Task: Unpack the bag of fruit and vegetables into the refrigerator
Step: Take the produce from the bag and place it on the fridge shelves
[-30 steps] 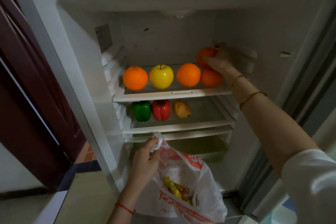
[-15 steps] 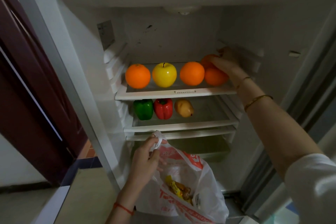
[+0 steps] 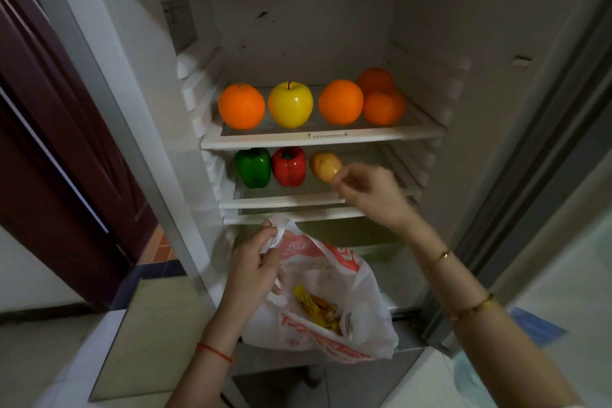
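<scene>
Bag (image 3: 334, 305) mouth pinched wide by our left hand (image 3: 255, 265); right hand (image 3: 371, 190), loosely curled, empty, should reach straight in.

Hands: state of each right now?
Left hand: closed on white plastic bag's handle.
Right hand: empty, fingers loosely curled, in front of middle shelf.

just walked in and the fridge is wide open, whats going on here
A person is unpacking a plastic bag into the refrigerator. The left hand grips the bag's handle and holds it open; some yellowish items remain inside. The right hand, with nothing in it, is in front of the second shelf. Four oranges and a yellow apple sit on the top shelf; two peppers and a potato sit below.
</scene>
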A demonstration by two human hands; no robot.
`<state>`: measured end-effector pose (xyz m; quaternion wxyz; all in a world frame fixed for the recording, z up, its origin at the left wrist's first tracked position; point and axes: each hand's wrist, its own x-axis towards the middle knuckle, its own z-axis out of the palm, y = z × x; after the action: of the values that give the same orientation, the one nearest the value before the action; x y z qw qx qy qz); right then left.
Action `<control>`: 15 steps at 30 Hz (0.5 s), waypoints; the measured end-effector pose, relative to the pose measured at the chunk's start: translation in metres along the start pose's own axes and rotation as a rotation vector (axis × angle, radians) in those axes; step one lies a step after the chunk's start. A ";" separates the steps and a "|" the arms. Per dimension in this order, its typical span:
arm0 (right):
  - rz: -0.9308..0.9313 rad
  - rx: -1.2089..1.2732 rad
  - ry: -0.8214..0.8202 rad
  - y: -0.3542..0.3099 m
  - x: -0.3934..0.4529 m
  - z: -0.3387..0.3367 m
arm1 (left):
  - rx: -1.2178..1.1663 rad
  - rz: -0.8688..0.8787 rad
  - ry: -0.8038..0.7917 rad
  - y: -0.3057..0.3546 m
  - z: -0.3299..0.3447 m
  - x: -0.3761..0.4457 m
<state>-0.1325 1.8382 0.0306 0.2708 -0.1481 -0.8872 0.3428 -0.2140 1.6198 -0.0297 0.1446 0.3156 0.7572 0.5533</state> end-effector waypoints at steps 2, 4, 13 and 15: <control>0.039 -0.068 -0.146 0.019 -0.021 0.030 | 0.024 0.013 0.003 -0.004 -0.001 -0.005; 0.099 -0.144 -0.277 0.038 -0.039 0.062 | 0.034 0.008 0.015 -0.007 -0.001 -0.010; 0.387 -0.403 -0.574 0.115 -0.093 0.161 | 0.004 -0.034 -0.016 -0.022 -0.008 -0.029; 0.408 -0.423 -0.571 0.122 -0.100 0.171 | 0.008 -0.019 -0.028 -0.025 -0.010 -0.032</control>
<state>-0.1414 1.7913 -0.1967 -0.0963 -0.2726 -0.9300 0.2269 -0.2034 1.5871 -0.0530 0.1591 0.3169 0.7602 0.5444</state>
